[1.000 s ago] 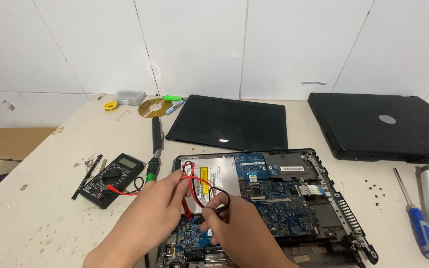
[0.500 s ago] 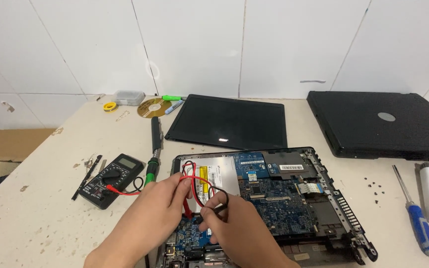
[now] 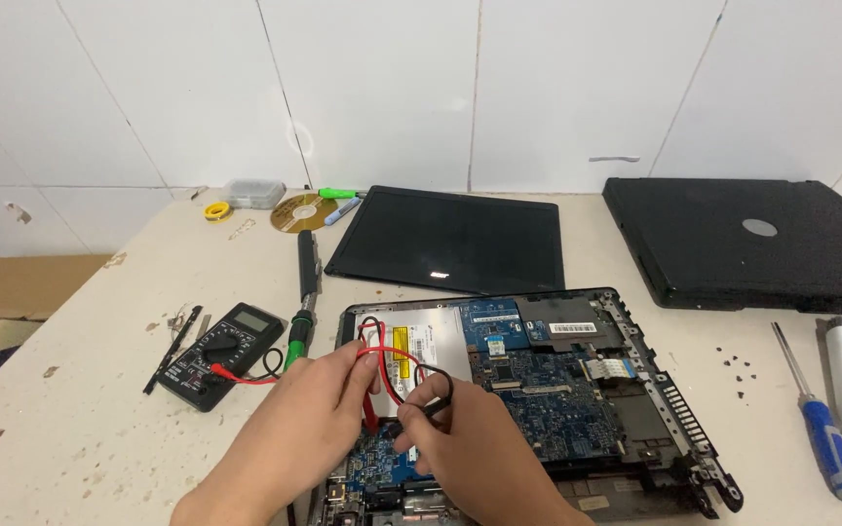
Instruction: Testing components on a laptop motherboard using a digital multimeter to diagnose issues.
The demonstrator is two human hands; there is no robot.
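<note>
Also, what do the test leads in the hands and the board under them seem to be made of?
Red lead and black lead: probably flexible rubbery insulation, since they bend in loops. Circuit board: rigid blue laminate with small dark, apparently soldered parts, slightly glossy.

Electronics repair workshop: opened laptop (image 3: 538, 390), multimeter (image 3: 221, 354), screwdriver (image 3: 821, 419), tiled wall (image 3: 421, 88).

A wall (image 3: 479, 88) of large white tiles stands behind a cream table (image 3: 80, 419), which is scratched and stained. The light is even.
</note>
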